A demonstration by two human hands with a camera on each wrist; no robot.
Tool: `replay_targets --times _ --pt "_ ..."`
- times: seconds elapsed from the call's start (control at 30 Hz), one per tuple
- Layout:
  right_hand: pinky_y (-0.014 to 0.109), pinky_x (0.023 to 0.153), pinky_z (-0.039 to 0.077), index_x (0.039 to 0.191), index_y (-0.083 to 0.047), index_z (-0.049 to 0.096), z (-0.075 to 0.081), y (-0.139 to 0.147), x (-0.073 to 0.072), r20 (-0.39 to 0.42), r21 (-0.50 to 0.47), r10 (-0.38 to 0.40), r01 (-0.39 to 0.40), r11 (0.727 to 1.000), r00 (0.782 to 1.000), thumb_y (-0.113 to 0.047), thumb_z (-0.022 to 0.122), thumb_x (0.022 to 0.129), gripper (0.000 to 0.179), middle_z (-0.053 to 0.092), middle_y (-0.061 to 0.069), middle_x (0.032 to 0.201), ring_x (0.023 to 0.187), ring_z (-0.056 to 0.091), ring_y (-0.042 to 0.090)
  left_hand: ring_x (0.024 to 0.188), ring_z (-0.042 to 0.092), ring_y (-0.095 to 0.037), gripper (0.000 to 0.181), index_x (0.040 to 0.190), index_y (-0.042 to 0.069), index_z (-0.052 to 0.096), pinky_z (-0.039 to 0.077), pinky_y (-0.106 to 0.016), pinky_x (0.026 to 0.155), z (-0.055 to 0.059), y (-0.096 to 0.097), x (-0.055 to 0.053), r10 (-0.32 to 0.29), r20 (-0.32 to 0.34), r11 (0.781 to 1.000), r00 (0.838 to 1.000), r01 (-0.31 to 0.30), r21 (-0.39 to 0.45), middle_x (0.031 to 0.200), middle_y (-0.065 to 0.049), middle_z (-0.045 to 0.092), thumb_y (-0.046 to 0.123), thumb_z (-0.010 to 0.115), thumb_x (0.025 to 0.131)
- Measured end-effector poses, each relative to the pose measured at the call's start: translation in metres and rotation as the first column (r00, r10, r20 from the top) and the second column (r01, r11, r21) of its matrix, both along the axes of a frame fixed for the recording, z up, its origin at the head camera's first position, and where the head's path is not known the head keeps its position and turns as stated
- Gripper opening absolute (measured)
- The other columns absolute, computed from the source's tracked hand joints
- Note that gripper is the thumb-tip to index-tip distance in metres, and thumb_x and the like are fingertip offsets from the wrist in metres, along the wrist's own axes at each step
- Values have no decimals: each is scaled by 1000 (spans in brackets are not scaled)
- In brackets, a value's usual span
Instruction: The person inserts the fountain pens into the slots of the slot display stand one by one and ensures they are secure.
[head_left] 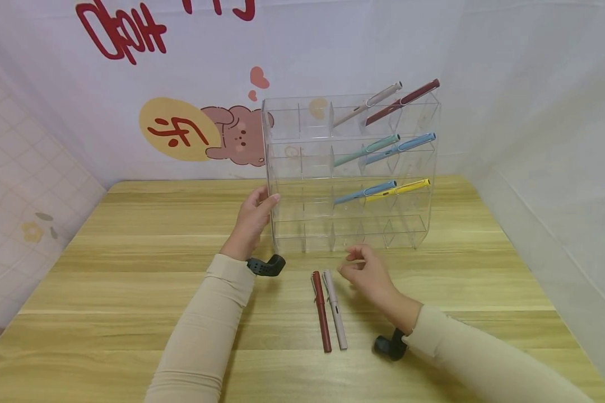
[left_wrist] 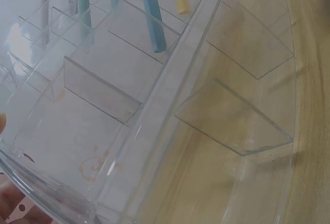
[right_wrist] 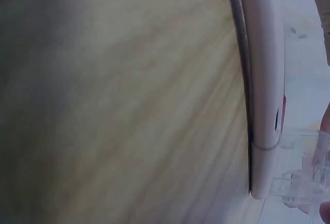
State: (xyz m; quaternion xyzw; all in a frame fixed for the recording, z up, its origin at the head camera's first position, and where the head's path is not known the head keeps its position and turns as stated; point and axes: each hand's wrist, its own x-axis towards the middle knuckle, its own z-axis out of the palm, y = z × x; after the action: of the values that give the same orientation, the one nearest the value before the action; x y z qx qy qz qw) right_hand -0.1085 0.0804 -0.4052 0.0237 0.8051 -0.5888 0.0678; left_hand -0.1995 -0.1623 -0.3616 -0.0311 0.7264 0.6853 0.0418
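My left hand [head_left: 254, 215] grips the left side of a clear acrylic pen rack [head_left: 272, 224], its thumb over the front edge. In the left wrist view, bits of that hand show at the left edge, by the rack's clear wall [left_wrist: 201, 43]. My right hand [head_left: 373, 277] is just in front of the rack's bottom tier, fingers loosely bent with nothing held between them. Left of it on the table lie a dark red pen [head_left: 321, 313] and a pale lilac pen [head_left: 335, 310], side by side. The lilac pen [right_wrist: 265, 79] looms large in the right wrist view.
Several pens lean in the rack's right-hand compartments: a pale pen [head_left: 368, 104] and a dark red one [head_left: 403, 102] on top, green [head_left: 368, 150] and blue [head_left: 400, 147] below, then blue [head_left: 365, 192] and yellow [head_left: 398, 190]. A printed white cloth [head_left: 358, 45] hangs behind the wooden table [head_left: 131, 252].
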Motion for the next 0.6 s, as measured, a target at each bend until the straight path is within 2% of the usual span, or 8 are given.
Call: replay_targets --times 0.3,0.6 --pt "31 70 53 120 4 54 -1 -9 2 -5 116 70 -69 991 998 -3 68 82 41 56 19 112 97 62 29 132 39 -25 53 146 11 39 33 -48 109 1 1 -1 10 4 1000 1000 -10 13 144 -8 41 28 54 99" --pt "36 73 52 122 2 56 2 -17 3 -13 246 181 -173 954 983 -3 71 80 45 57 17 112 96 59 28 131 40 -25 53 145 10 39 34 -48 108 0 1 0 5 -4 1000 1000 -5 19 144 -8 42 29 55 98"
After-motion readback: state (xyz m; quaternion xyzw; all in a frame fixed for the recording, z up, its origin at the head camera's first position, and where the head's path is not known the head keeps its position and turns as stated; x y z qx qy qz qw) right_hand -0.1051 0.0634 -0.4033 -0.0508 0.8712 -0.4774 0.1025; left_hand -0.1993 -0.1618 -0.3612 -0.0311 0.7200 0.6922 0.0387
